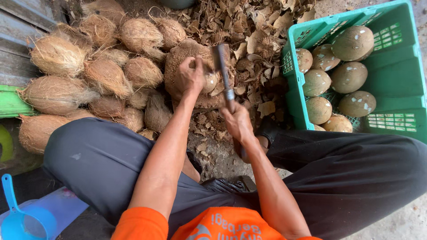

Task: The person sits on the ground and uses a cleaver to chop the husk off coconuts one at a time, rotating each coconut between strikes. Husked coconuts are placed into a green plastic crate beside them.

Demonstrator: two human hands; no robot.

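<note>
That round, half-peeled brown coconut point(209, 82) looks hard, heavy and roll-prone, so left hand point(190, 76) fingers clamp its top while right hand point(237, 122) fingers grip the steel cleaver point(222, 66) handle.

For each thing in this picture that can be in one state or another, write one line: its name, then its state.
left hand: closed on a coconut, pressing it to the block
coconut: partly peeled
right hand: gripping the cleaver's handle
cleaver: blade over the coconut
wooden block: littered with chips
green crate: partly filled
peeled coconuts: smooth, inside the crate
husked coconuts: fibrous, piled left
</note>
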